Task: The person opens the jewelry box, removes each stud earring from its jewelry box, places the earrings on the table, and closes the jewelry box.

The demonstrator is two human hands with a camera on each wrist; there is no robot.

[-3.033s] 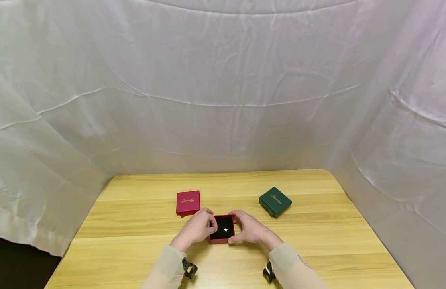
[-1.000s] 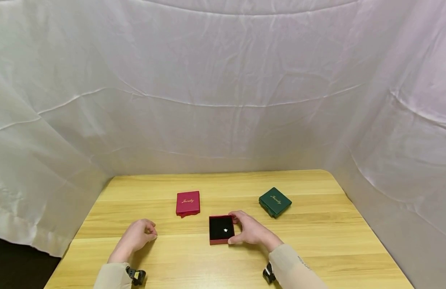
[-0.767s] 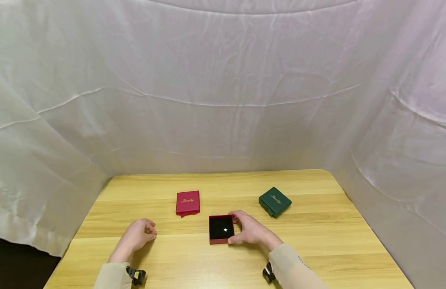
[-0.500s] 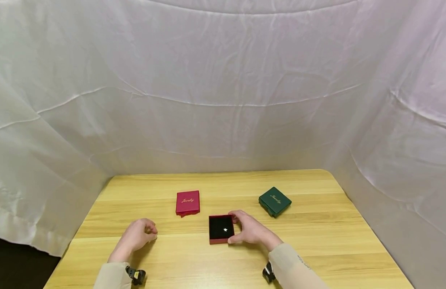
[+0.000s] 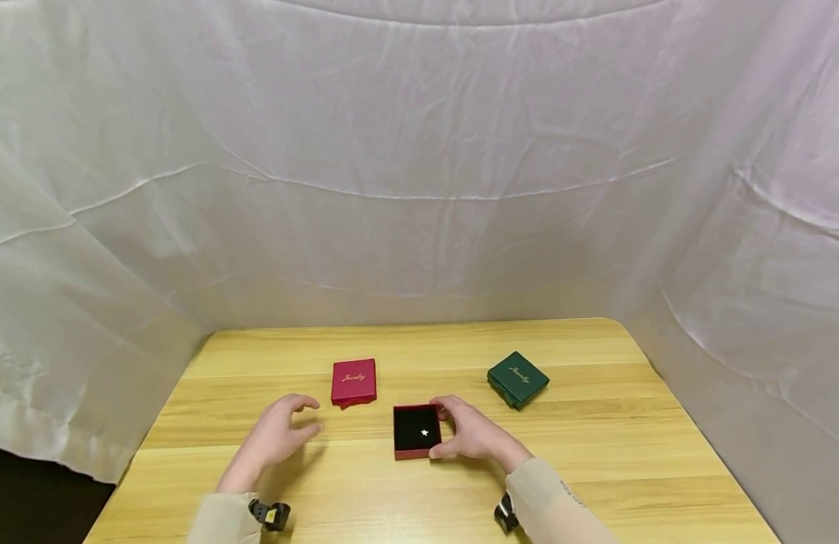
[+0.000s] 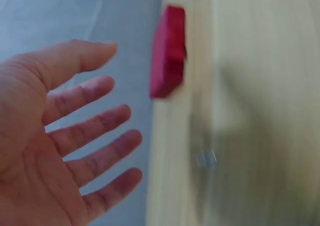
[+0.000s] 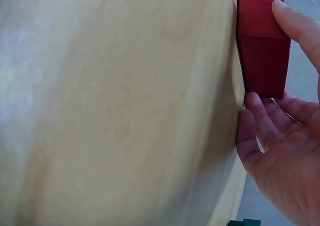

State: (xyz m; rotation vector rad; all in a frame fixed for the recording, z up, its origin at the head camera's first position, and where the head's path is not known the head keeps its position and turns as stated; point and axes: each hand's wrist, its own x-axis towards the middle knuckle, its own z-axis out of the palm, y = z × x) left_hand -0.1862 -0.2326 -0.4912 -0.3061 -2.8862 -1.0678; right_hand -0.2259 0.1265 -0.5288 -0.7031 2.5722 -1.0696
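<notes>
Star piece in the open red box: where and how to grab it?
Likely pinch the star piece by its outer edges, from above and slightly left: it's tiny on the black insert, the open red box is uncovered on top, and the right hand occupies the right side.

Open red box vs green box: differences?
The open red box shows black lining and a star-shaped piece; the green box, a lettered top. The open red box sits roughly square to the table, the green box cornerwise. The right hand grips the open red box; no hand touches the green box. Both rest on the table.
</notes>
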